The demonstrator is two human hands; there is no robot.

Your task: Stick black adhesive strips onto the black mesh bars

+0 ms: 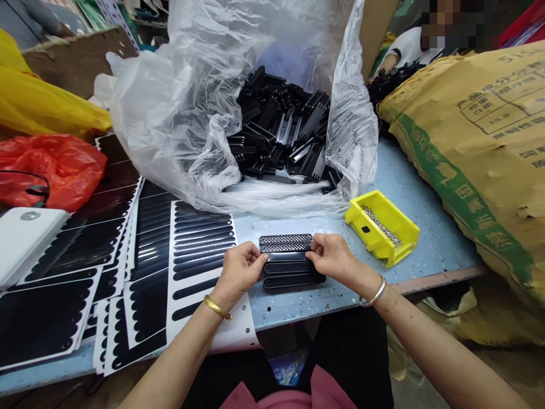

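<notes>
My left hand (244,267) and my right hand (335,260) pinch the two ends of a glossy black sticker strip (287,257). They hold it level over a small row of black plastic bars on the table. Behind the strip lie bars with a mesh-like pattern (285,243); nearer to me are smooth bars (293,280). Whether the strip touches a bar is not clear. Left of my left hand is a white backing sheet (191,298) bearing black strips with rounded ends, with bare gaps near its front.
A clear plastic bag (170,130) full of black plastic bars (281,125) stands behind. At right are a yellow bin (383,227) of small metal parts and a big printed sack (477,142). Sticker sheets (42,318), a red bag (55,165) and a white box (29,238) lie left. Another person sits beyond.
</notes>
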